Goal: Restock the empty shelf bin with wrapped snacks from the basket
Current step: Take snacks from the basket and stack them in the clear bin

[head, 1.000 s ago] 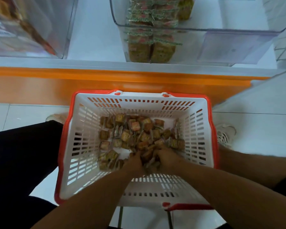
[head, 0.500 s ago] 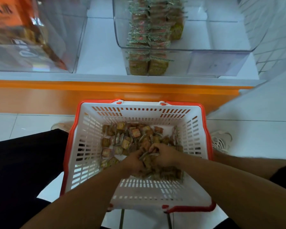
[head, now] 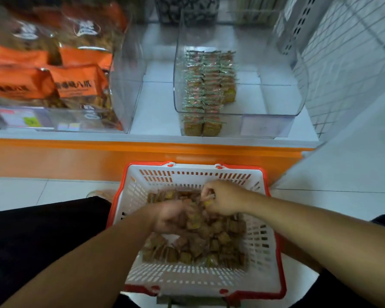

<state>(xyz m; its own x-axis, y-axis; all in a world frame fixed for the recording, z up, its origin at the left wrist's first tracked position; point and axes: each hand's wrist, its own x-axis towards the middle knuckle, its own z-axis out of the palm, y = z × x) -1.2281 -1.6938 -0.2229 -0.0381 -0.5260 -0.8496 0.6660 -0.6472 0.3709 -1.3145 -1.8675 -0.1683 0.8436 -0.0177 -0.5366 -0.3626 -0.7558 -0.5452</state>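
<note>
My right hand (head: 222, 200) pinches crinkly wrapped snacks (head: 200, 243) at twelve o'clock in the slotted plastic basket (head: 265, 247). My left hand (head: 169, 216) is blurred; its grip I cannot tell.

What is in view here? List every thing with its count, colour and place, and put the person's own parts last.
basket: one, white with red rim, on the floor below the shelf.
wrapped snacks: many, brown and yellow, loose in the basket.
clear bin: one, transparent, on the shelf above the basket; its right part is bare.
stacked snacks: rows too many to count, green-edged wrappers, left part of the clear bin.
orange bags: several, orange and brown, in the bin at left.
shelf edge: one, orange, across the middle.
floor tiles: white, around the basket.
left hand: one, blurred, over the snacks in the basket.
right hand: one, gripping snacks near the basket's far side.
</note>
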